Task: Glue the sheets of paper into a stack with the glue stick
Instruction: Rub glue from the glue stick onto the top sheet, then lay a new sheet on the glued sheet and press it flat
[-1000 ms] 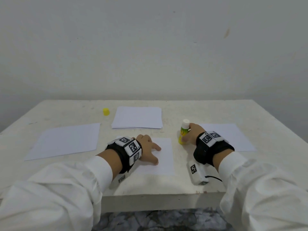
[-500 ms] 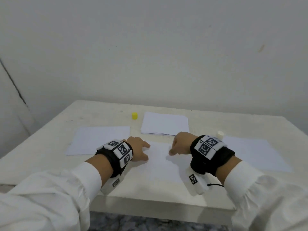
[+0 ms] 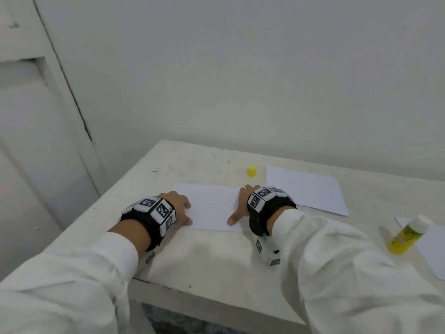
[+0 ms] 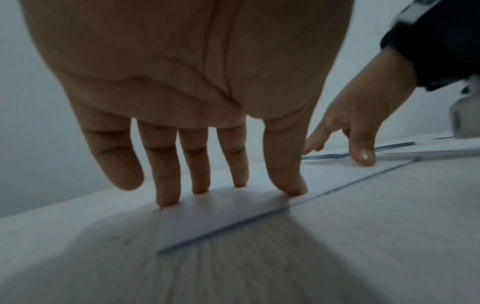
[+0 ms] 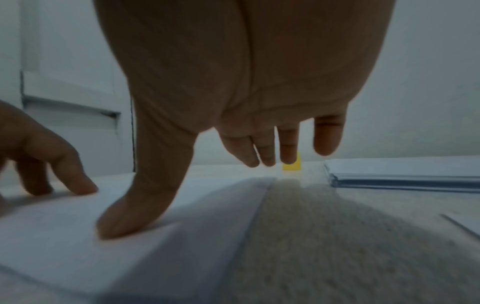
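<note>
A white sheet of paper [image 3: 212, 206] lies flat near the table's left end. My left hand [image 3: 181, 210] presses its left edge with straight fingertips [image 4: 167, 197]. My right hand [image 3: 240, 206] rests on the sheet's right edge, thumb [image 5: 135, 216] flat on the paper and fingers spread. The same sheet [image 4: 226, 218] shows under the left wrist camera, and as a white sheet [image 5: 103, 236] in the right wrist view. The glue stick [image 3: 407, 235], yellow-green with its white top bare, stands uncapped to the right, held by neither hand. Its yellow cap [image 3: 251, 171] sits behind the sheet.
A stack of white sheets [image 3: 305, 189] lies behind my right wrist; its layered edge [image 5: 405, 182] shows in the right wrist view. Another sheet [image 3: 431, 249] lies at the far right under the glue stick. The table's [image 3: 192, 268] left and near edges are close.
My right hand let go of the glue stick and left it standing on the table. Both hands moved to the left with my view and now press on a sheet there.
</note>
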Demonstrator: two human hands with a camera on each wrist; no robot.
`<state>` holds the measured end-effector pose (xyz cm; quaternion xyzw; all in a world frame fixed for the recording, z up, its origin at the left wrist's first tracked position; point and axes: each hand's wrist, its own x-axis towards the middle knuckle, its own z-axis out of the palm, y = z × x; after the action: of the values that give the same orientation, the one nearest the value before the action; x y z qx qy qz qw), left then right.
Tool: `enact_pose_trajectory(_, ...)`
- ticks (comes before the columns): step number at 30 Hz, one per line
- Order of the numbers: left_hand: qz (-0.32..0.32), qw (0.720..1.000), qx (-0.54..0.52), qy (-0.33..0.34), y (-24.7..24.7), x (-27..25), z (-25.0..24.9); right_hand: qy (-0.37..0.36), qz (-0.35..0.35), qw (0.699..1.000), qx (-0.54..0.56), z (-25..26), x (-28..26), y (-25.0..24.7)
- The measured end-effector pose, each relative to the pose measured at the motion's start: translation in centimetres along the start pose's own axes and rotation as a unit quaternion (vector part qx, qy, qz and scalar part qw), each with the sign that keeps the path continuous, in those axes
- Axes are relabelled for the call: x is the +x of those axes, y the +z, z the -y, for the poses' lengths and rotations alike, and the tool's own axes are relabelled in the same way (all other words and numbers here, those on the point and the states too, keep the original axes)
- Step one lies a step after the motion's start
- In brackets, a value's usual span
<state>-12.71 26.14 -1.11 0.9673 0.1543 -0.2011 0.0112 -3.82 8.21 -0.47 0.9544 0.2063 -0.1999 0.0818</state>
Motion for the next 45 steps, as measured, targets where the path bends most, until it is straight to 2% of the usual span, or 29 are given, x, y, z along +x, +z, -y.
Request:
enact_pose_trajectory(3,0.002,1.0,-0.003,0.004,0.1,0.4,0.0,0.039,0.035,0.999,0.006,-0.3,0.9,0.3)
enact_pose_trajectory(5,0.001,1.0,-0.003,0.006,0.1,0.4,0.1,0.041,0.051,0.998,0.012,-0.3,1.1,0.2)
enact_pose_trajectory(11,0.006,1.0,-0.006,0.01,-0.1,0.5,0.1,0.021,0.027,0.999,-0.012,0.6,0.2,-0.1)
enact_pose_trajectory(13,0.003,1.0,-0.004,0.013,0.0,0.5,0.2,0.014,-0.002,0.999,0.034,1.0,-0.4,-0.3)
enact_pose_trajectory(15,-0.006,1.0,-0.007,0.013,0.2,0.3,0.4,0.018,-0.013,0.99,0.14,1.3,-1.1,-0.7)
enact_pose_trajectory(18,-0.029,0.999,-0.002,0.013,0.5,-0.4,0.6,0.027,-0.045,0.961,0.271,0.9,-3.0,-1.1)
enact_pose_trajectory(20,-0.078,0.997,-0.021,0.02,0.5,-1.0,0.4,0.037,-0.078,0.932,0.351,-0.2,-4.6,-1.0)
enact_pose_trajectory(22,-0.134,0.982,-0.13,0.018,0.0,-1.7,-0.2,0.05,-0.098,0.886,0.45,-2.1,-6.4,-0.4)
enact_pose_trajectory(23,-0.146,0.966,-0.21,0.022,-0.3,-2.1,-0.7,0.06,-0.107,0.865,0.487,-3.3,-7.3,0.0)
enact_pose_trajectory(24,-0.141,0.947,-0.288,0.031,-0.6,-2.4,-1.5,0.067,-0.113,0.842,0.523,-4.8,-8.4,0.5)
enact_pose_trajectory(26,-0.076,0.917,-0.387,0.057,-1.0,-3.2,-3.4,0.081,-0.115,0.81,0.569,-7.9,-10.2,1.7)
enact_pose_trajectory(28,-0.019,0.904,-0.415,0.098,-1.1,-4.1,-5.9,0.106,-0.114,0.793,0.589,-11.2,-12.1,3.2)
enact_pose_trajectory(31,0.005,0.902,-0.402,0.159,-0.8,-5.2,-10.5,0.142,-0.119,0.778,0.601,-15.4,-15.0,5.5)
enact_pose_trajectory(34,0.024,0.908,-0.371,0.194,-0.3,-6.2,-14.6,0.17,-0.109,0.785,0.586,-18.6,-17.4,7.6)
enact_pose_trajectory(37,0.038,0.928,-0.312,0.199,0.5,-6.5,-17.1,0.193,-0.098,0.802,0.557,-20.4,-18.2,9.2)
enact_pose_trajectory(42,0.068,0.949,-0.258,0.17,1.6,-5.9,-18.2,0.22,-0.083,0.843,0.485,-20.7,-17.9,10.2)
enact_pose_trajectory(45,0.073,0.954,-0.24,0.165,1.9,-5.7,-18.2,0.23,-0.064,0.846,0.477,-20.5,-17.4,10.4)
